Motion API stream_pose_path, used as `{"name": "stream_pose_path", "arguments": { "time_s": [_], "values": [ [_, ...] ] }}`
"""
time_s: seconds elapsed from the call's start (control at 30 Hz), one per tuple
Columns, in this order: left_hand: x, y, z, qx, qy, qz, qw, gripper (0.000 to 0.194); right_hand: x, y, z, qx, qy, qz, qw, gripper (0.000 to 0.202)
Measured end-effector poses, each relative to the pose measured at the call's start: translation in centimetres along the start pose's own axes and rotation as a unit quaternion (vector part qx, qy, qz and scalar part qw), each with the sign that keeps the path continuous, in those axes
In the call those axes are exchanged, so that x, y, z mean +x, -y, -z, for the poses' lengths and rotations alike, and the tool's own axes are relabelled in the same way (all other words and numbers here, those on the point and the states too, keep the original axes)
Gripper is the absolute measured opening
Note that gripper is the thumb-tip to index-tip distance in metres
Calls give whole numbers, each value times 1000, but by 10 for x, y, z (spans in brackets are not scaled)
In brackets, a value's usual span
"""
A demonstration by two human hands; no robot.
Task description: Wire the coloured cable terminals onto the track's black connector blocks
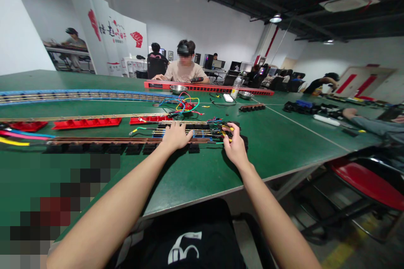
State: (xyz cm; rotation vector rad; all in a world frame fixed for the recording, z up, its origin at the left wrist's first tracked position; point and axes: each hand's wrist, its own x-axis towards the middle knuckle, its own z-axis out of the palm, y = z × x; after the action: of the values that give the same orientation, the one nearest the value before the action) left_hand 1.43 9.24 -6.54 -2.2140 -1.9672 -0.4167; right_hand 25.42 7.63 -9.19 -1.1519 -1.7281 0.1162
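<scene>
My left hand [176, 136] lies palm down across an assembly of black and blue blocks with metal rails [202, 133], its fingers stretched forward and the thumb apart. Just to the right, my right hand [236, 147] is closed around yellow-and-black-handled pliers [226, 130], at the assembly's end where several thin wires come out. The jaws of the pliers are too small to make out. A green-yellow wire [139, 128] sticks out to the left of the assembly. Along its near side runs a brown rail on black supports [104, 141].
Red supports [86, 123] and a curved blue track [78, 96] lie to the left. Beyond my hands are a tangle of coloured wires [186, 105], a metal bowl [178, 88], a bottle [236, 87] and a long red rail [217, 88]. A person [186, 67] sits opposite.
</scene>
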Motion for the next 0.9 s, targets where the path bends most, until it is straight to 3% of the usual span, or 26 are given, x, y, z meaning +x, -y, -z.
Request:
{"name": "stream_pose_path", "arguments": {
  "time_s": [0.23, 0.43, 0.67, 0.9],
  "values": [
    [0, 0, 0, 1, -5, -1, 1000, 61, -2, -2, 1, -18, 25, 31, 999, 50],
    [0, 0, 1, 0, 2, 2, 1000, 62, -4, 3, 5, -63, 81, 67, 993, 52],
    [0, 0, 1, -2, 7, 5, 1000, 61, -6, 6, 7, -88, 95, 108, 986, 59],
    [-1, -1, 2, 2, 7, 7, 1000, 60, -11, 6, 6, -201, 141, 140, 959, 63]
  ]
}}
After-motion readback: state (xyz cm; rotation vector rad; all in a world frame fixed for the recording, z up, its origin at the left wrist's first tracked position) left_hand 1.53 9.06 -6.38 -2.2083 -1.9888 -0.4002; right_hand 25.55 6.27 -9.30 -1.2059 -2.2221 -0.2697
